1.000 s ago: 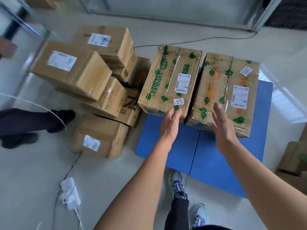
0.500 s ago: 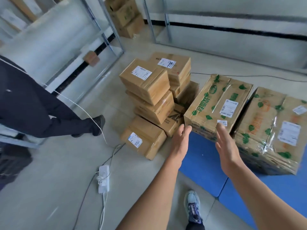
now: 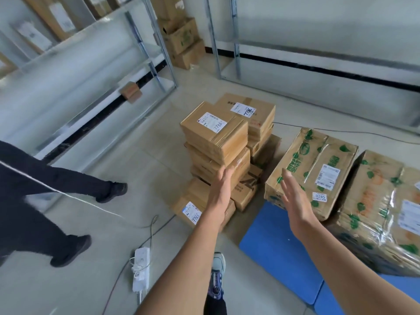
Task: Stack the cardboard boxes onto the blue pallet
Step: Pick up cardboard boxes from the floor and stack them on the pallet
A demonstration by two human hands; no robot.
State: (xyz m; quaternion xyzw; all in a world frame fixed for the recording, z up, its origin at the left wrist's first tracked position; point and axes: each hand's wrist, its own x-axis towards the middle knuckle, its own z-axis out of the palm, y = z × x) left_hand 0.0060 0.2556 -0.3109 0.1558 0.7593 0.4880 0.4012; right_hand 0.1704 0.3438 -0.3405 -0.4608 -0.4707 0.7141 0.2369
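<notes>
Both hands, left [image 3: 221, 192] and right [image 3: 294, 198], reach empty with fingers spread, seemingly touching nothing, toward the box pile [image 3: 218, 142] left of the pallet [image 3: 277, 246].

Bright, even daylight fills the room; shadows stay soft and faint on the pale floor [image 3: 145, 155]; glare flashes off the plastic wrap on the far-right box [image 3: 384, 214]; motion blur smears the shelving [image 3: 75, 64] at left; wide-angle bend curves the edges; the stacked boxes [image 3: 216, 135] in the centre read sharp.
</notes>
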